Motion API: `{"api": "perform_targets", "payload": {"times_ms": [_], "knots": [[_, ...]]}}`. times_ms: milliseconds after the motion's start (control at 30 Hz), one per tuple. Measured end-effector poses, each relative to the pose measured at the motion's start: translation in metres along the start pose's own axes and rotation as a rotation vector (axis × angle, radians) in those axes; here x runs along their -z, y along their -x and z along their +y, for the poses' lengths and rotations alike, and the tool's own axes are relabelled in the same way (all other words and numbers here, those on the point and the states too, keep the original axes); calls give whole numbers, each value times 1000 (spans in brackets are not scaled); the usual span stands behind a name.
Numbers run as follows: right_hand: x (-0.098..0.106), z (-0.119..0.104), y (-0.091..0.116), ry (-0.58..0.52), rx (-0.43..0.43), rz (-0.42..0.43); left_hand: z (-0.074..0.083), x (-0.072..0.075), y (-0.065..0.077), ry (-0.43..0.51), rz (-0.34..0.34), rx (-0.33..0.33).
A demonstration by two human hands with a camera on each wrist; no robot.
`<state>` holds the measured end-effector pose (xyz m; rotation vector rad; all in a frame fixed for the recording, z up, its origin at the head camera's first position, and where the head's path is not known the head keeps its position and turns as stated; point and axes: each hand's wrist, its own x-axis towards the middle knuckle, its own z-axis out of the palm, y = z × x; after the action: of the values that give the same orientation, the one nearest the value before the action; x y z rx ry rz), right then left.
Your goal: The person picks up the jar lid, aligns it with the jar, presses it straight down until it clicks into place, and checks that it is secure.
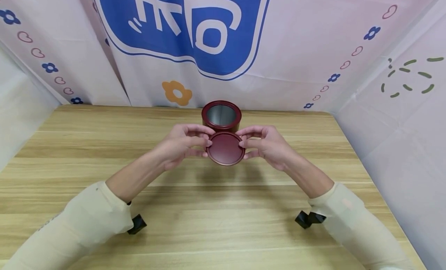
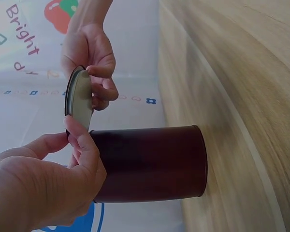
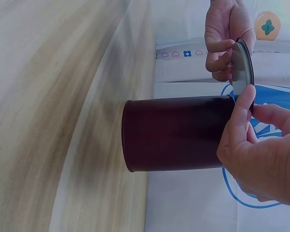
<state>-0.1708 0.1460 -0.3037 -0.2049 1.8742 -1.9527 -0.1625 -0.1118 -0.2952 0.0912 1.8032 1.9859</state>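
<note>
Both hands hold a round dark-red lid (image 1: 226, 149) by its rim, one from each side. My left hand (image 1: 181, 142) pinches its left edge between thumb and fingers; my right hand (image 1: 266, 144) does the same at the right edge. Behind the lid, a dark-red cylindrical tin (image 1: 222, 114) stands upright on the table with its top uncovered and its shiny metal inside showing. In the left wrist view the lid's pale metal underside (image 2: 82, 96) faces the tin's side, and the lid is up at the height of the tin's mouth.
The wooden table (image 1: 216, 223) runs back to a printed cloth backdrop (image 1: 289, 61), close behind the tin. Another pale cloth (image 1: 393, 119) hangs along the right side. Black wrist-worn devices (image 1: 137, 224) stick out below the sleeves.
</note>
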Motion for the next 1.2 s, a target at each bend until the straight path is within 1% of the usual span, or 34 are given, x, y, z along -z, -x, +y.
{"api": "perform_targets", "payload": {"times_ms": [400,567,833,1033,1200], "knots": [[2,-10,-4,6,24,18,9,0,-4,17,18,-14],[2,-14,-6,-2,25,25,11,0,-8,20,32,-25],[2,-17,-9,-28,45,27,13,1,-14,1,57,-46],[2,-20,-10,-32,63,49,18,1,-16,-4,72,-51],[1,-25,-11,-21,61,66,22,2,-18,8,78,-63]]}}
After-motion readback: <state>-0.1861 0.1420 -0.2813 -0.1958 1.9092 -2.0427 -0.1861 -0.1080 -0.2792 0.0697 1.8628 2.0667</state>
